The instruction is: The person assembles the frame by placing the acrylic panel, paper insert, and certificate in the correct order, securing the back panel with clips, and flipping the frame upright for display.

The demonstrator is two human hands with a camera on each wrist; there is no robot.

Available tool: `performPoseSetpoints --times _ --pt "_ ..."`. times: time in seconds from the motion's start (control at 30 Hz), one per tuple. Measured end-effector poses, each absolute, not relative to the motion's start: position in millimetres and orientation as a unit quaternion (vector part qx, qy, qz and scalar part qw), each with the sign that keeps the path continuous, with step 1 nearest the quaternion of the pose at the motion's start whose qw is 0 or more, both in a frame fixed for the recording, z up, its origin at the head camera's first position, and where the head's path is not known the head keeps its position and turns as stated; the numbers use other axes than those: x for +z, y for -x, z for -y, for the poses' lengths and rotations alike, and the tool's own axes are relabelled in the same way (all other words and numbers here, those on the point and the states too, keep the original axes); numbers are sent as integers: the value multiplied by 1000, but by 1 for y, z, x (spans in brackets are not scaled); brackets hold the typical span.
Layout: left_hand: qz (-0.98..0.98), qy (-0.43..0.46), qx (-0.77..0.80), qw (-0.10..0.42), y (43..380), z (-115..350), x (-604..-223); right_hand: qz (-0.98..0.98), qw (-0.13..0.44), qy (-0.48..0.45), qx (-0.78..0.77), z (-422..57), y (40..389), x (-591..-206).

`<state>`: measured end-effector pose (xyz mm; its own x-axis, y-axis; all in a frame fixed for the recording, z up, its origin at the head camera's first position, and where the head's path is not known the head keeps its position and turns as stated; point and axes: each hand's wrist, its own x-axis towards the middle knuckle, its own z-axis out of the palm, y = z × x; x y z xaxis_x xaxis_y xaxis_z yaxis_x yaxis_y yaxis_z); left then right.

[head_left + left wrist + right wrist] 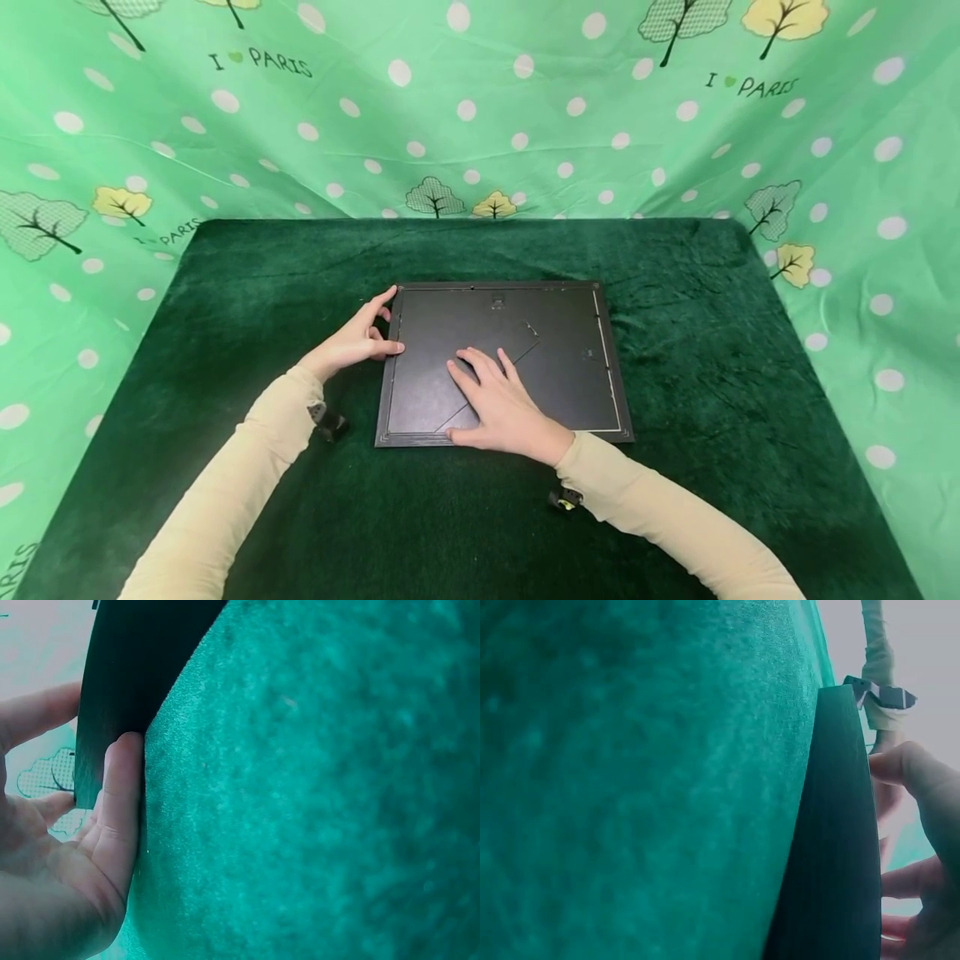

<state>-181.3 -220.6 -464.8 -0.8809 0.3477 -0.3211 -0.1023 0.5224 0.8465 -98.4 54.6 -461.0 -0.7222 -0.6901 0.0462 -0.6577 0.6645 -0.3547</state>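
Head view: at the picture's centre, a dark rectangular picture frame (450, 329) is laid back-up. Its left edge is pinched between the thumb and fingers of the left hand (352, 337); the right hand (498, 408) is rested, ungrasping, fingers splayed, on the smooth backing (566, 375). Beneath, a plush dark-green desk (697, 350) is seen; above, folded polka-dot fabric (517, 108).

Picture frame (420, 367) lies on table (450, 533); left hand (352, 337) at its left edge, right hand (506, 412) on top, curtain (450, 129) behind.
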Motion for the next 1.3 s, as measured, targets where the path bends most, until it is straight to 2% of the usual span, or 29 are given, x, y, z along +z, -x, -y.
performPoseSetpoints --times 0.33,1.07,1.3 --pt "-842 -65 479 240 179 220 -458 -911 45 368 -181 -55 97 -463" --pt "-842 -58 482 236 178 221 -466 -898 141 347 -230 -53 104 -458" --pt "-837 -58 488 240 179 222 -465 -906 154 317 -234 -46 104 -458"
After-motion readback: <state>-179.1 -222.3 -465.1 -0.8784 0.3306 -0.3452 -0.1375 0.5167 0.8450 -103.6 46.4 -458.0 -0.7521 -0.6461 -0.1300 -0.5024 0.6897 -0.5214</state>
